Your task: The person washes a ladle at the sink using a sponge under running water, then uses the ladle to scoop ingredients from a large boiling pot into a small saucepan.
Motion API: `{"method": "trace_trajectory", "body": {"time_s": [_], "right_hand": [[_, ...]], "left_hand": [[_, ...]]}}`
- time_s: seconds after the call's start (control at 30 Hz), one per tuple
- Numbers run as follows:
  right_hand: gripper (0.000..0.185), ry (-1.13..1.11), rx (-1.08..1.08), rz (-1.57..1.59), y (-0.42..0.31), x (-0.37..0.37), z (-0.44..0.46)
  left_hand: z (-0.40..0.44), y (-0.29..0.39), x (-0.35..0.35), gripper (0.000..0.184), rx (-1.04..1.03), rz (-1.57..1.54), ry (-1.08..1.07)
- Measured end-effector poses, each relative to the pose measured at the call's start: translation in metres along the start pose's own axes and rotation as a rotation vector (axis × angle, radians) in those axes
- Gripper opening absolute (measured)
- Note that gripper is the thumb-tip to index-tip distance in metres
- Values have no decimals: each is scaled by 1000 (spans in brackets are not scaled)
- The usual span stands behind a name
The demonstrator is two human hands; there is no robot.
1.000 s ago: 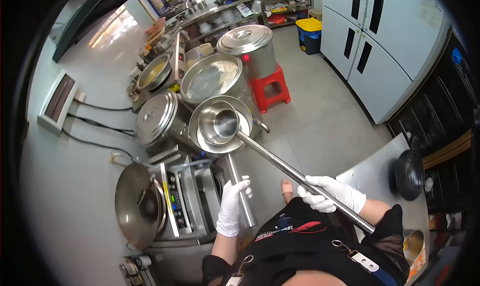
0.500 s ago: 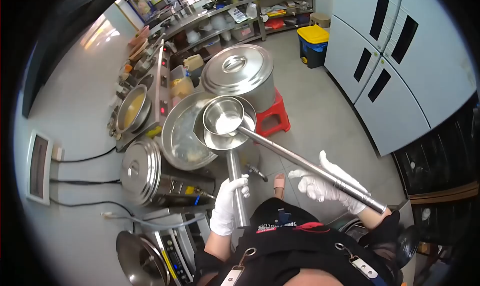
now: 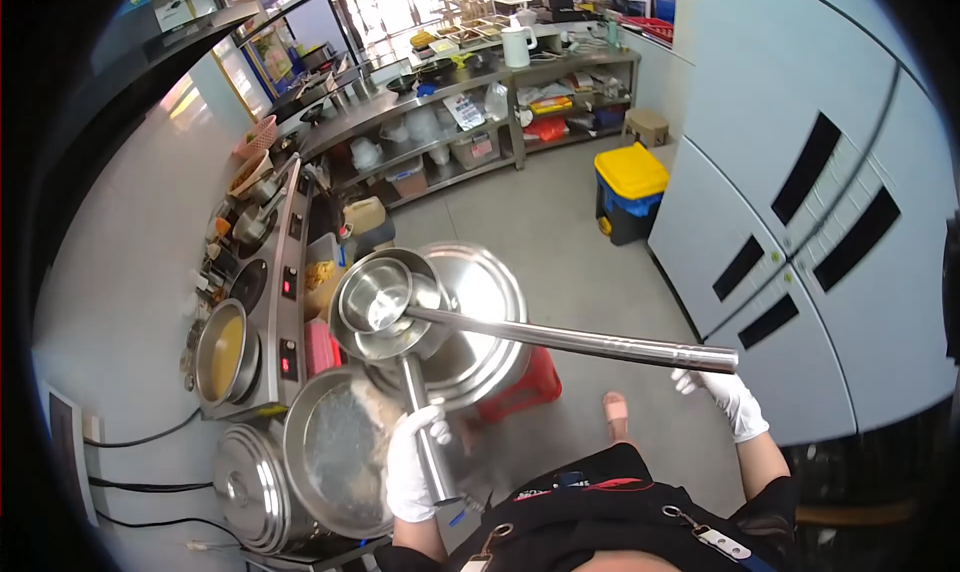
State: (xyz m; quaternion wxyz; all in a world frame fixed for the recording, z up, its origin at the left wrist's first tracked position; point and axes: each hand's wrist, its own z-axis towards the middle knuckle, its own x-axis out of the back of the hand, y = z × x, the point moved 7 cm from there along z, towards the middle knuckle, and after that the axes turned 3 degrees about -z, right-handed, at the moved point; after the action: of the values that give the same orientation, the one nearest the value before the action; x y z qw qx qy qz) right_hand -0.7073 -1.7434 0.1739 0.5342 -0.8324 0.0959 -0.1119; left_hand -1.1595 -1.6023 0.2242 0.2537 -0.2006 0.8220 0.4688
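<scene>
My gloved left hand [image 3: 408, 464] is wrapped round the tube handle of a large steel ladle [image 3: 413, 372]. Inside its bowl rests the round bowl of a smaller steel ladle [image 3: 372, 297], whose long handle [image 3: 560, 337] stretches out to the right. My gloved right hand [image 3: 722, 390] is just under the end of that handle, fingers loosely apart and pointing left; the handle covers part of it. Below the ladles is a lidded stockpot [image 3: 490, 367]. A wide pot of cloudy liquid [image 3: 345, 452] stands beside my left hand.
At the left, a basin of yellowish liquid [image 3: 222, 357] sits on the cooking counter. A lidded steel pot [image 3: 245, 482] stands near it. The stockpot is on a red stool [image 3: 525, 387]. Farther off are a yellow-lidded bin [image 3: 632, 187], steel shelving [image 3: 450, 137] and tall refrigerator doors [image 3: 720, 232].
The view has tilted up and shifted. Both ladles have moved left and now hang over the lidded stockpot. My right hand has dropped lower against the long handle's end.
</scene>
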Motion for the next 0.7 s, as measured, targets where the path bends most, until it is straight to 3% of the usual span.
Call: {"method": "trace_trajectory", "body": {"time_s": [0.13, 0.2, 0.3, 0.47, 0.63, 0.7], "right_hand": [[26, 50, -57, -183, -68, 86, 138], [26, -26, 67, -292, -105, 119, 233], [25, -44, 245, -306, -217, 109, 330], [27, -219, 672, -355, -380, 20, 481], [28, -383, 840, -313, -505, -104, 582], [27, -440, 1003, -368, -565, -156, 609]], "left_hand": [[59, -12, -49, 24, -119, -193, 105], [80, -7, -78, 28, -179, -177, 180], [107, -6, -108, 31, -237, -295, 236], [143, -2, -123, 33, -347, -293, 426], [197, 9, -115, 31, -423, -308, 564], [221, 22, -120, 30, -492, -341, 618]]}}
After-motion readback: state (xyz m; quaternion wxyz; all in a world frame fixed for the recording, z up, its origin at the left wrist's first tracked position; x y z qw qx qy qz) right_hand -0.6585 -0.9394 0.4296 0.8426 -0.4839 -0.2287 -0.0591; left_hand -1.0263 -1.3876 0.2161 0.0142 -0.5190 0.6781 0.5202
